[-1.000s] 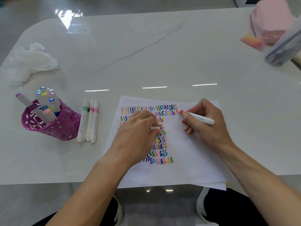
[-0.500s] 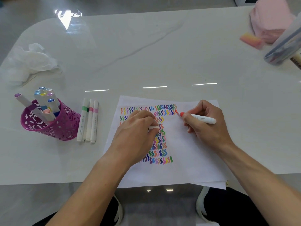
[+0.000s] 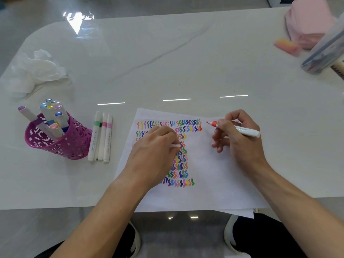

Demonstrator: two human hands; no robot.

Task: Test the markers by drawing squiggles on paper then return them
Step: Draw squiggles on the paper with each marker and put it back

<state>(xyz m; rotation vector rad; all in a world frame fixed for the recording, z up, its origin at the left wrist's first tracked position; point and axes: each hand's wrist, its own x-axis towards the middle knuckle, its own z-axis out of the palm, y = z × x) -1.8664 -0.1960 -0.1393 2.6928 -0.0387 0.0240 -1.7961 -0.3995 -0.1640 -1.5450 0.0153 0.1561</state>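
Note:
A white sheet of paper (image 3: 214, 175) with rows of coloured squiggles lies at the table's near edge. My right hand (image 3: 236, 138) grips a white marker with an orange-red tip (image 3: 242, 129); the tip hangs just right of the top squiggle row, off the paper. My left hand (image 3: 154, 155) rests on the paper over the squiggles and holds a white marker cap (image 3: 175, 145) in its curled fingers. A purple perforated cup (image 3: 55, 140) with several markers stands at the left. Three capped markers (image 3: 101, 136) lie side by side between cup and paper.
The white glossy table (image 3: 176, 58) holds a crumpled white tissue (image 3: 37, 71) at far left. At far right are a pink pouch (image 3: 309, 21), a small orange-pink block (image 3: 286, 46) and a clear case (image 3: 323, 53). My knees and shoes show below the table edge.
My right hand has drawn the orange-red marker to the right, away from the end of the top squiggle rows. A fresh red squiggle ends the second row. My left hand stayed put.

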